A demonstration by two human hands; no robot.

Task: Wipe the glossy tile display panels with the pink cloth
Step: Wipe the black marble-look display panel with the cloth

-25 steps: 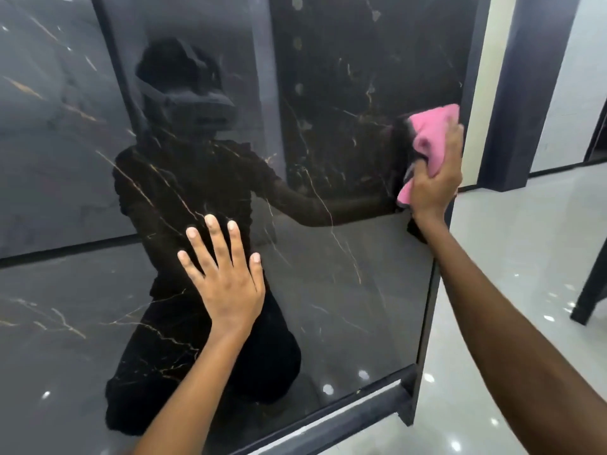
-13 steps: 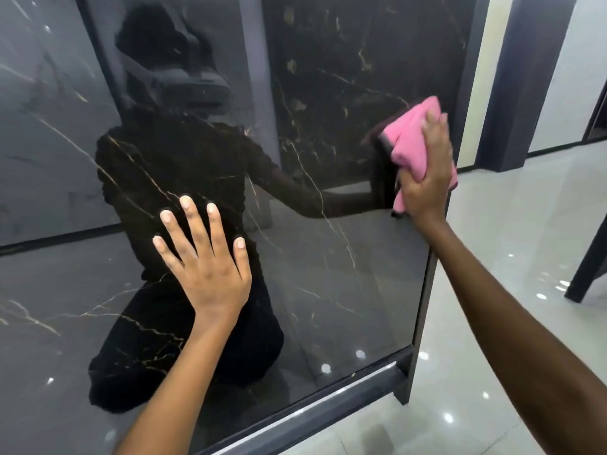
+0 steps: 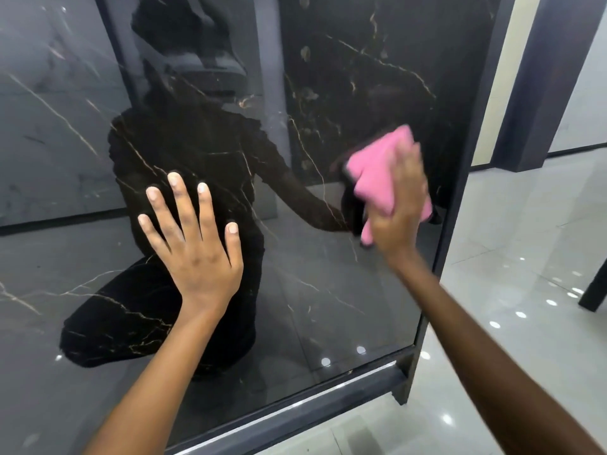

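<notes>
Risk: splayed flat left hand (image 3: pixel 197 254) may smudge glossy black marble-veined tile panel (image 3: pixel 328 307); right hand (image 3: pixel 399 205) at three o'clock presses crumpled pink cloth (image 3: pixel 377 178), grip unclear.

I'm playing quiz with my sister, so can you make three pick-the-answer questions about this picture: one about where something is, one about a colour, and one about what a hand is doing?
1. Where is the cloth?
A. on the floor
B. against the panel, near its right edge
C. over the left arm

2. What colour is the cloth?
A. pink
B. green
C. white

3. What is the left hand doing?
A. gripping the cloth
B. making a fist
C. lying flat on the panel, fingers spread

Answers:
1. B, the right hand presses it on the dark tile close to the frame.
2. A, it is bright pink against the black.
3. C, its fingers are straight and hold nothing.
</notes>
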